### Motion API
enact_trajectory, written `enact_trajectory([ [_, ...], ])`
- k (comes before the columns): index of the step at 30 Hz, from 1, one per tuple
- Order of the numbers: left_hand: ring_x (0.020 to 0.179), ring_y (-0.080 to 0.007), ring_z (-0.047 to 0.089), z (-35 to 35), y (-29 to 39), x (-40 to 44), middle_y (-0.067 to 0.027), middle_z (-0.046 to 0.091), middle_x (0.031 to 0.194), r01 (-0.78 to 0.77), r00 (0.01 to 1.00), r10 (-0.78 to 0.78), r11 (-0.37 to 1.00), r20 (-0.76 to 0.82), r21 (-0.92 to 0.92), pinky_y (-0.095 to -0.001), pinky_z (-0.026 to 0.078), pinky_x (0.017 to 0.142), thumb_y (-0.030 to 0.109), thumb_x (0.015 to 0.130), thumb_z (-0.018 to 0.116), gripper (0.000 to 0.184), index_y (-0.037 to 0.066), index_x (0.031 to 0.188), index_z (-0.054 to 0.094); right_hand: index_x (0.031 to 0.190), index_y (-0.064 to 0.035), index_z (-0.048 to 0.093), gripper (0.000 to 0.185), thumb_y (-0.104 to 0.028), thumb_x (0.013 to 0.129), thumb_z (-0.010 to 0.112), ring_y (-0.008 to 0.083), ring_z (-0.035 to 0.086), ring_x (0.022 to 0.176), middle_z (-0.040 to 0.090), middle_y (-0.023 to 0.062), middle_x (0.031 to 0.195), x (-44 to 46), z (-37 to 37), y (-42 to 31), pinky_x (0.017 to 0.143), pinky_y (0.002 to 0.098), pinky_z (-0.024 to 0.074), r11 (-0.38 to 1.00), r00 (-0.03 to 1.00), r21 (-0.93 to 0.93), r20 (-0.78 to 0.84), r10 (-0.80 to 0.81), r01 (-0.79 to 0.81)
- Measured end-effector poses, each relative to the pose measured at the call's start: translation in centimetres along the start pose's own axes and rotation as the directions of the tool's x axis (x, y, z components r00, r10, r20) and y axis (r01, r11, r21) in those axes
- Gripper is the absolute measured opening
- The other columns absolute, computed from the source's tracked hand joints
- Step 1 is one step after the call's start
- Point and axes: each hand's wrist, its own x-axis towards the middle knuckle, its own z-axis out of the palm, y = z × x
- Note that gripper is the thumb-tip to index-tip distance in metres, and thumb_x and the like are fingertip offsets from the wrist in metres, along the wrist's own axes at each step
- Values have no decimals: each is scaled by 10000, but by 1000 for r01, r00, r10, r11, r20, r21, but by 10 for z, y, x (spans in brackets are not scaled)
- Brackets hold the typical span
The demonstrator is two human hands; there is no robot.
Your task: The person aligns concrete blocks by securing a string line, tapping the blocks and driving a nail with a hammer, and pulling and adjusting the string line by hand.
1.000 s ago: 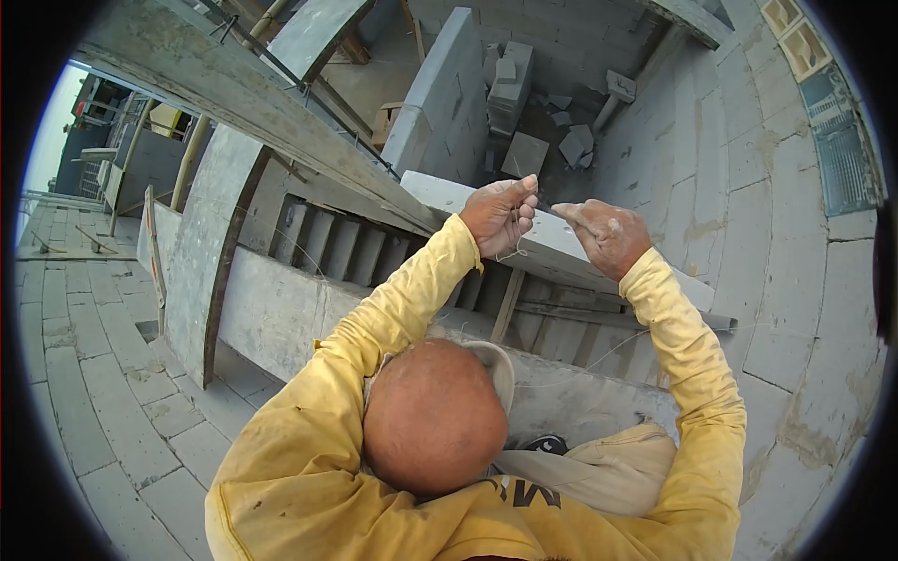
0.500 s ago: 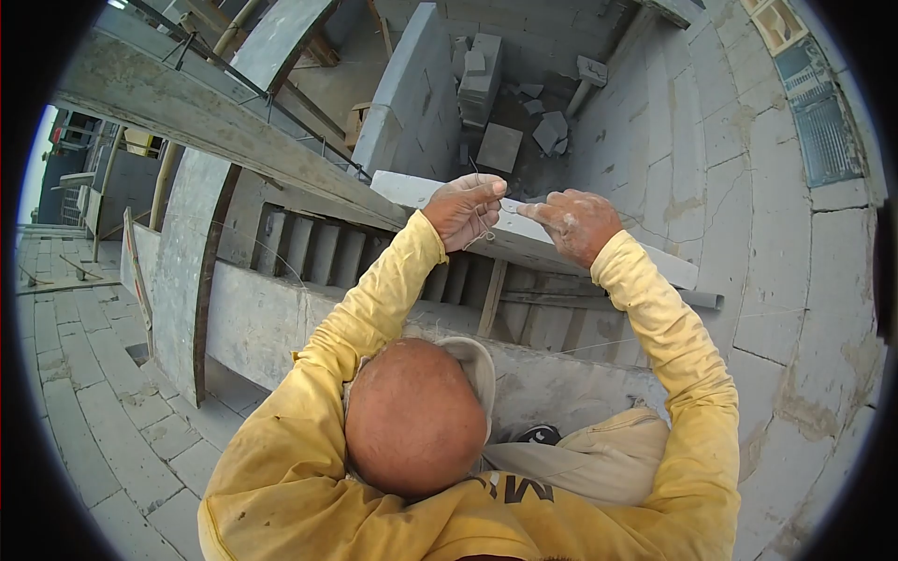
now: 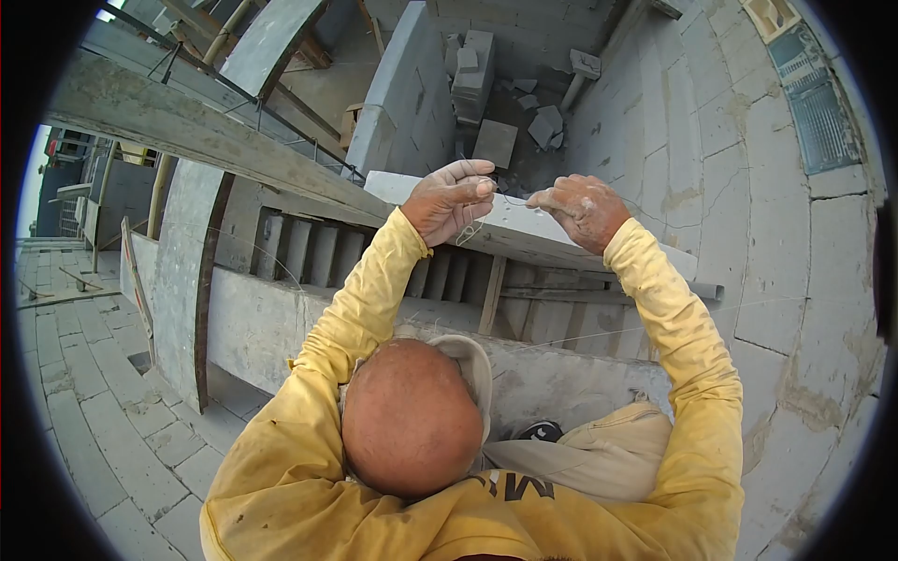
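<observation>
My left hand (image 3: 451, 201) pinches a thin string (image 3: 470, 232), with a pale tangled loop of it hanging below the fingers. Opposite it, my right hand (image 3: 585, 213) is closed, thumb and forefinger together at the end of a fine dark strand (image 3: 513, 200) that spans the gap between both hands. Whether strand and string are one piece I cannot tell. Both hands are above the pale top of a narrow block wall (image 3: 533, 221). Whitish dust covers the right fingers.
Below the hands, stairs (image 3: 323, 254) descend beside a concrete ledge (image 3: 253, 313). A long concrete beam (image 3: 224, 140) slants in from the upper left. Stacked blocks (image 3: 474, 79) and broken pieces (image 3: 544, 126) lie on the lower floor. A grey pipe (image 3: 706, 291) sticks out right of the wall.
My hands have moved slightly apart, the right one going right. The left fingers have straightened somewhat, and the dark strand now shows between the hands.
</observation>
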Motion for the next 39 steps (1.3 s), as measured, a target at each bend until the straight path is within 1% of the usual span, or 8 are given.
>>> enact_trajectory([
  [9, 897, -159, 654, -5, -5, 2, -63, 640, 990, -38, 999, 38, 999, 22, -1, -283, 589, 835, 36, 899, 669, 369, 19, 1224, 494, 1045, -239, 677, 183, -145, 897, 626, 238, 551, 780, 522, 22, 758, 2, 4, -5, 743, 379, 459, 1000, 999, -13, -26, -21, 21],
  [12, 902, -177, 658, -12, -6, 4, -77, 643, 994, -69, 997, 68, 997, -48, -20, -295, 584, 853, 32, 906, 659, 346, 23, 1212, 497, 1047, -223, 674, 173, -157, 907, 598, 241, 606, 833, 604, 28, 817, 4, -7, -9, 775, 394, 487, 999, 997, -52, 78, -1, 5],
  [15, 906, -186, 662, -17, -3, 4, -96, 639, 1016, -94, 989, 84, 993, -124, -69, -300, 583, 862, 28, 915, 643, 328, 23, 1210, 500, 1045, -182, 671, 149, -161, 930, 579, 264, 621, 883, 647, 50, 894, 6, -3, -2, 815, 394, 497, 991, 1000, 134, -6, -6, 7],
  [21, 915, -179, 661, -18, 5, 3, -102, 639, 1042, -140, 985, 120, 975, -125, -171, -281, 586, 821, 44, 947, 603, 303, 20, 1232, 503, 1056, -97, 651, 173, -200, 980, 534, 292, 635, 936, 670, 97, 990, 7, -6, -1, 845, 373, 511, 833, 968, 496, 87, 235, -247],
  [24, 907, -171, 655, -22, 9, -1, -100, 640, 1053, -119, 991, 107, 982, -83, -144, -264, 588, 760, 87, 964, 594, 311, 16, 1252, 500, 1059, -92, 649, 184, -203, 987, 521, 285, 636, 939, 670, 98, 997, 5, -10, 9, 844, 370, 507, 840, 979, 505, 72, 190, -200],
  [30, 816, -128, 648, -6, 8, -6, -71, 641, 986, 149, 989, -148, 981, 21, -121, -201, 561, 621, 143, 956, 625, 271, 21, 1185, 547, 1049, -60, 655, 141, -127, 973, 557, 255, 650, 880, 678, 97, 968, 6, -2, 7, 793, 344, 515, 882, 993, 456, 62, 103, -120],
  [33, 775, -101, 636, -27, 0, 2, -44, 635, 916, 158, 979, -133, 974, 153, -164, -186, 547, 602, 140, 946, 639, 153, 39, 1053, 596, 1039, -62, 662, 139, -131, 971, 563, 269, 650, 889, 679, 99, 965, 3, -3, 7, 794, 349, 513, 891, 995, 444, 78, 69, -96],
  [39, 743, -94, 625, -33, -26, -3, -22, 630, 873, 136, 989, -130, 985, 66, -109, -196, 545, 629, 78, 918, 656, 67, 62, 968, 614, 1028, -95, 676, 179, -199, 971, 541, 320, 637, 962, 688, 110, 1021, -3, -8, 3, 867, 395, 503, 897, 950, 401, 306, 62, -187],
])
